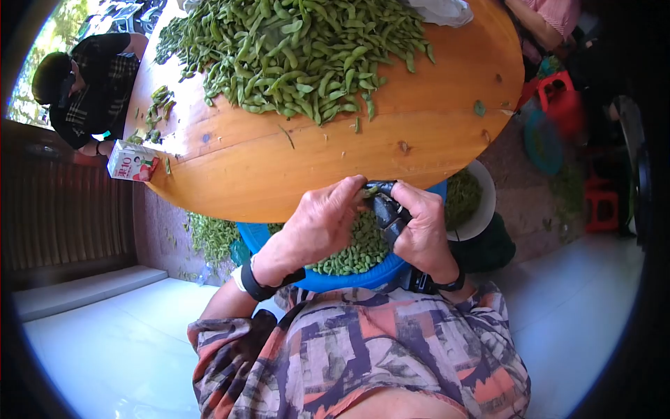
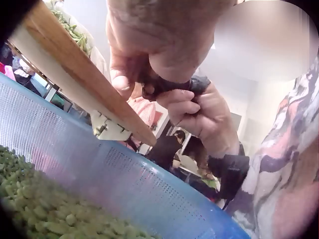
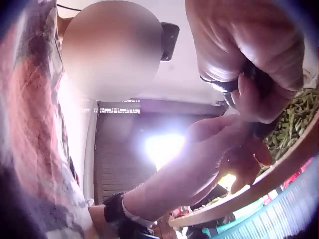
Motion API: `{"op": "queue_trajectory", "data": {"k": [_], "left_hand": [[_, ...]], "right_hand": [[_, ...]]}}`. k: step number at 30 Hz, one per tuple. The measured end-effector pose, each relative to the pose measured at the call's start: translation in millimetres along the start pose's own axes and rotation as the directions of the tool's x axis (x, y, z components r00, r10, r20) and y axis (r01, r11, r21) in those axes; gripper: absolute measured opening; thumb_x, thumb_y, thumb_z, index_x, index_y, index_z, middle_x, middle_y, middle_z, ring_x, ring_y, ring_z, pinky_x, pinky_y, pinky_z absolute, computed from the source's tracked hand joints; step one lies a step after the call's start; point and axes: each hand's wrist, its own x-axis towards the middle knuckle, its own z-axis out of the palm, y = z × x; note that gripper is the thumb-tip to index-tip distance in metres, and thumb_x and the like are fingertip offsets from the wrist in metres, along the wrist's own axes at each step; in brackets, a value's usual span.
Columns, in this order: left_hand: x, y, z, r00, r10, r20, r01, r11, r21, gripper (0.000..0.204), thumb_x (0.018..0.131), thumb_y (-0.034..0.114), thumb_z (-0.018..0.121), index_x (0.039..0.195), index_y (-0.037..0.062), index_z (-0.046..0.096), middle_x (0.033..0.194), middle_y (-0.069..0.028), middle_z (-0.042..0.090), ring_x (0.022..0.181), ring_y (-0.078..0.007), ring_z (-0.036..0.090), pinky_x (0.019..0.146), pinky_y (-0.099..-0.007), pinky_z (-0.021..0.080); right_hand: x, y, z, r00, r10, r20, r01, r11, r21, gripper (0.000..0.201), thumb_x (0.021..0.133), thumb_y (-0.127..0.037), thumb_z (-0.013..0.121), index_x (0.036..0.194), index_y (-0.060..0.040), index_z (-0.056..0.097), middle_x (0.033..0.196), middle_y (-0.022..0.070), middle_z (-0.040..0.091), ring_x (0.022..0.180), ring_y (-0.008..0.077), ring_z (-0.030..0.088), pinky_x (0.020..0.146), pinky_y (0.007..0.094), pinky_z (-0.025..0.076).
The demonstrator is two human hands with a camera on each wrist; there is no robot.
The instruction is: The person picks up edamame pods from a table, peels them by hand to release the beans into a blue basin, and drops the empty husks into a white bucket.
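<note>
Both hands meet above a blue basket [image 1: 370, 279] at the table's edge. The left hand [image 1: 314, 223] has curled fingers, its thumb and forefinger pinching one end of a green soybean pod [image 1: 370, 192]. Opposite it, the right hand [image 1: 422, 227] grips the pod with fingers that carry black wrappings [image 1: 388, 213]. Fingers largely hide the pod in both wrist views. Beneath the hands, shelled green beans [image 1: 359, 248] fill the basket's bottom. A large heap of soybean pods [image 1: 300, 56] covers the far part of the wooden table [image 1: 314, 160].
A printed carton [image 1: 132, 162] stands at the table's left edge, near a seated person in black [image 1: 98, 91]. To the right of the basket is a white basin [image 1: 481, 202] with green contents. Red stools [image 1: 562, 105] stand farther right. Pods [image 1: 213, 237] litter the floor at left.
</note>
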Motion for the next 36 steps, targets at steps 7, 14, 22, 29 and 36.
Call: {"op": "queue_trajectory", "data": {"k": [7,14,22,29,36], "left_hand": [[9.2,-10.3,-23.7,0.81,-0.343,0.475,0.574,0.626,-0.528,0.021,0.102,0.011,0.046,0.115,-0.0022,0.056,0.079,-0.0088,0.067,0.062,-0.0118,0.063,0.053,-0.0233,0.05],[9.2,-6.3,-10.1,0.787,-0.437,0.435,0.617,0.579,-0.534,0.021,0.099,0.012,0.053,0.114,-0.0024,0.056,0.083,-0.0037,0.066,0.066,-0.008,0.059,0.058,-0.0231,0.048],[20.4,7.0,-10.5,0.873,-0.359,0.329,0.477,0.768,-0.427,0.029,0.09,-0.001,0.051,0.118,0.0013,0.06,0.081,-0.0043,0.067,0.069,-0.0129,0.064,0.064,-0.0275,0.052],[80.9,-9.7,-37.6,0.943,0.173,0.283,-0.245,0.939,0.243,0.018,0.083,-0.001,0.061,0.097,0.0045,0.071,0.088,-0.0115,0.072,0.076,-0.0285,0.069,0.073,-0.0368,0.057],[135.1,-54.1,-32.0,0.941,0.174,0.289,-0.319,0.74,0.592,0.019,0.081,0.005,0.064,0.098,0.01,0.069,0.094,-0.0078,0.058,0.088,-0.0296,0.06,0.072,-0.0406,0.053]], "right_hand": [[3.3,-2.5,-10.7,0.947,0.256,0.192,-0.294,0.934,0.203,0.015,0.072,0.007,0.056,0.086,0.002,0.062,0.072,0.014,0.059,0.067,0.0209,0.056,0.066,0.0297,0.045],[3.0,1.4,-3.3,0.994,0.078,0.072,-0.079,0.997,0.006,0.014,0.073,0.007,0.058,0.085,0.0009,0.059,0.076,0.0172,0.059,0.072,0.0349,0.061,0.065,0.0369,0.048],[-3.1,4.0,-31.6,1.0,-0.011,-0.017,0.008,0.983,-0.183,0.019,0.067,0.001,0.061,0.085,0.0001,0.058,0.074,0.0159,0.051,0.068,0.0388,0.056,0.06,0.0388,0.044],[-37.3,15.4,-157.1,0.962,0.186,-0.198,-0.266,0.796,-0.543,0.034,0.076,0.008,0.05,0.106,0.0025,0.065,0.088,0.0187,0.067,0.083,0.0319,0.067,0.075,0.0333,0.049],[-50.1,16.9,-166.1,0.851,0.298,-0.432,-0.513,0.646,-0.565,0.041,0.079,0.008,0.05,0.116,0.0005,0.064,0.096,0.0238,0.068,0.089,0.033,0.068,0.079,0.0339,0.05]]}}
